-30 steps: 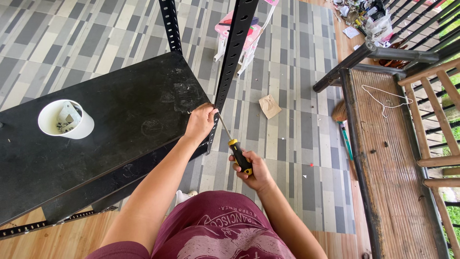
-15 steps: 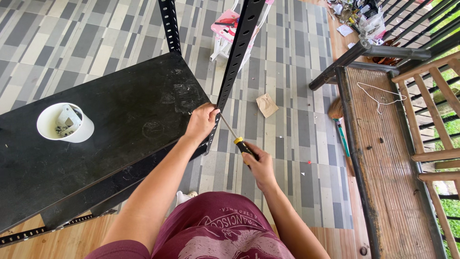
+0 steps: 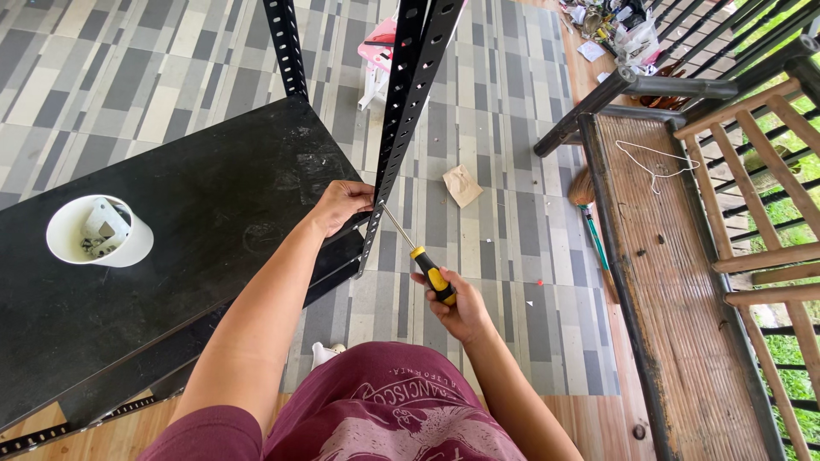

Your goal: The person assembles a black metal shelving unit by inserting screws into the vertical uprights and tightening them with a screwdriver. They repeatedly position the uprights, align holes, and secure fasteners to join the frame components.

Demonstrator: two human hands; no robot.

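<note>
Screwdriver [image 3: 420, 258], yellow-and-black handle with a bare metal shaft, lies slanted just right of picture centre, tip toward 11 o'clock and handle toward 5 o'clock. Right hand [image 3: 459, 309] is wrapped shut around the lower handle; fingers curl under it, and the upper part of the handle shows above the fist. Shaft tip meets the perforated black upright [image 3: 401, 128] at the corner of the black shelf [image 3: 171, 256]. Left hand [image 3: 342, 205] sits at 10 o'clock from the tip, fingers closed over that shelf corner and touching the upright; whether it pinches a fastener cannot be told.

A white cup [image 3: 98, 232] holding small hardware stands on the shelf at 9 o'clock, well apart from both hands. A second upright [image 3: 286, 47] rises at 11 o'clock. Patterned grey floor tiles [image 3: 504, 171] lie open between upright and wooden bench [image 3: 683, 282] at 3 o'clock. A brown paper scrap [image 3: 462, 184] lies on the tiles at 1 o'clock, a broom [image 3: 589, 213] beside the bench edge.
</note>
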